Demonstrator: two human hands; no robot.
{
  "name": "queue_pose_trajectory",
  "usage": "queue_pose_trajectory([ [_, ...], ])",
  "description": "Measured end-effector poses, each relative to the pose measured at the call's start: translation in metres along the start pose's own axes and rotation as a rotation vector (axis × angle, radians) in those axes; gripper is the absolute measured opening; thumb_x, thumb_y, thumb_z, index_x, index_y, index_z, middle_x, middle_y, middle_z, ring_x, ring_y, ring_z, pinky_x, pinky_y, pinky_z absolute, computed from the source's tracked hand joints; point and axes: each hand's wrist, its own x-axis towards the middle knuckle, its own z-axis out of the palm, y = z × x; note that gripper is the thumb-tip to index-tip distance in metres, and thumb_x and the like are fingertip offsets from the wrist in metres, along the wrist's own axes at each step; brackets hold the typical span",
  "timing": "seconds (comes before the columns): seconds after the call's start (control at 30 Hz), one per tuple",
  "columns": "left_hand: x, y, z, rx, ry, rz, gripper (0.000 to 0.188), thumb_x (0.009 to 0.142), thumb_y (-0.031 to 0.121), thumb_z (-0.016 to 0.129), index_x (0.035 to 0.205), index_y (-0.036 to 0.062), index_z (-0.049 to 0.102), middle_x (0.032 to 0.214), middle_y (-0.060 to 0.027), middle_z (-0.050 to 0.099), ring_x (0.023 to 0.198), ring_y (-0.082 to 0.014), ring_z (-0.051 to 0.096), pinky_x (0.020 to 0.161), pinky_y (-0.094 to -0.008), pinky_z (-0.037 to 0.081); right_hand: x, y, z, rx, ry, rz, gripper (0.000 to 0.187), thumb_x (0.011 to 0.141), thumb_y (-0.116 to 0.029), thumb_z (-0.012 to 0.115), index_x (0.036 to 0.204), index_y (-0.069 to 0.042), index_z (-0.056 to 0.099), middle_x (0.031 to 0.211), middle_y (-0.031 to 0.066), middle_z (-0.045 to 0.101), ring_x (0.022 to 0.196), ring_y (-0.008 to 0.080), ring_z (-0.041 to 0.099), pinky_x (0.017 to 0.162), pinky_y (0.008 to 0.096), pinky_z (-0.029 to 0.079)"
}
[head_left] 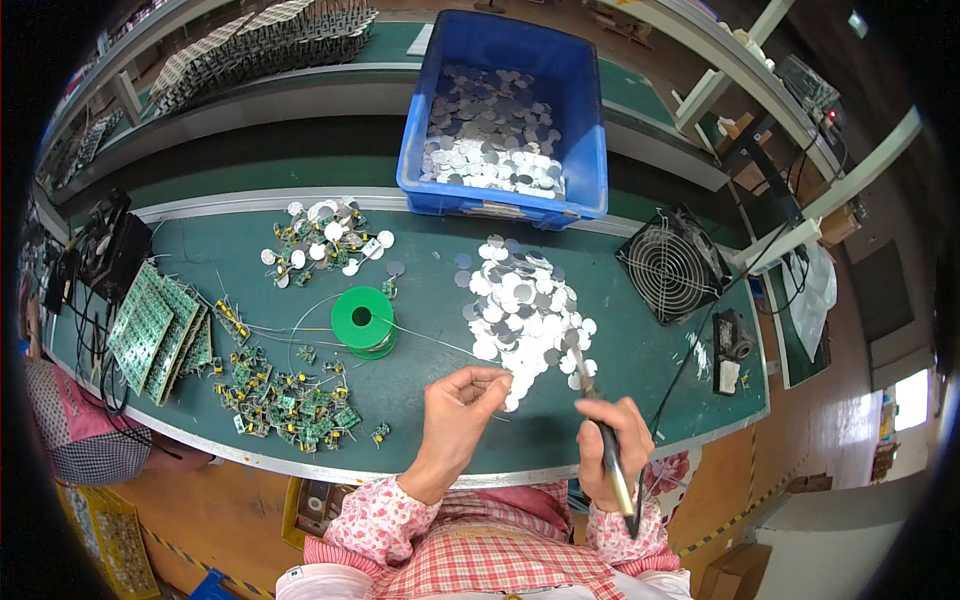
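Note:
My left hand (pixel 457 415) is closed in a pinch at the near edge of a pile of round white and grey discs (pixel 520 300). A thin solder wire (pixel 440 341) runs to these fingers from a green spool (pixel 363 321); its end at the fingertips is too small to make out. In my right hand (pixel 612 450) is a soldering iron (pixel 610 455), tilted, its tip reaching over the right side of the pile. Left of the spool lie several small green circuit boards with yellow parts (pixel 300 408). Behind it, more boards (pixel 325 240) lie mixed with white discs.
A blue bin (pixel 420 150) of discs stands at the far edge. To the right are a black fan (pixel 672 265) and a soldering iron stand (pixel 733 340); its cable trails near my right hand. Larger circuit board panels (pixel 150 320) lean at the left, beside another person's sleeve (pixel 100 455).

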Motion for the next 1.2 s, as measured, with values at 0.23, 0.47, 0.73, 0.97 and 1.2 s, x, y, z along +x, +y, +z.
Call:
queue_pose_trajectory([
  [0.23,0.000,0.009,-0.001,-0.023,-0.020,-0.008,0.013,0.085,0.006,0.067,0.093,-0.0038,0.067,0.081,-0.0043,0.066,0.068,-0.0083,0.057,0.064,-0.0215,0.045,-0.005,-0.009,-0.003,0.231,-0.057,-0.009,0.018,0.088,-0.014,0.052,0.085,0.002,0.060,0.059,0.0091,0.061,0.042,0.0128,0.056,0.043,0.0244,0.045],
  [0.47,-0.001,0.011,-0.001,-0.054,-0.022,0.011,0.012,0.085,0.006,0.067,0.093,-0.0034,0.067,0.081,-0.0043,0.066,0.068,-0.0079,0.057,0.064,-0.0216,0.045,0.001,-0.011,0.002,0.216,-0.107,-0.017,0.017,0.086,-0.013,0.053,0.084,0.002,0.061,0.057,0.0080,0.061,0.042,0.0131,0.057,0.042,0.0242,0.045],
  [0.73,-0.001,0.013,-0.002,-0.055,-0.034,0.013,0.012,0.085,0.005,0.067,0.094,-0.0034,0.067,0.081,-0.0047,0.067,0.068,-0.0080,0.057,0.064,-0.0215,0.045,0.001,-0.011,0.004,0.237,-0.112,-0.002,0.012,0.078,-0.004,0.058,0.086,0.001,0.066,0.059,0.0055,0.061,0.043,0.0129,0.050,0.041,0.0270,0.040],
  [0.97,-0.002,0.015,-0.003,-0.070,-0.042,-0.010,0.012,0.085,0.006,0.067,0.092,-0.0032,0.067,0.081,-0.0049,0.067,0.067,-0.0079,0.057,0.063,-0.0216,0.045,0.006,-0.012,0.005,0.088,-0.193,-0.198,0.013,0.082,-0.009,0.056,0.084,0.002,0.063,0.063,0.0092,0.064,0.042,0.0148,0.053,0.041,0.0275,0.043],
  [1.2,0.001,0.013,-0.006,-0.096,-0.048,-0.025,0.013,0.084,0.008,0.068,0.092,-0.0025,0.067,0.081,-0.0046,0.066,0.067,-0.0083,0.056,0.064,-0.0222,0.045,-0.002,-0.010,0.007,0.185,-0.112,-0.043,0.015,0.084,-0.010,0.055,0.090,0.002,0.063,0.064,0.0095,0.064,0.042,0.0143,0.052,0.042,0.0276,0.042],
])
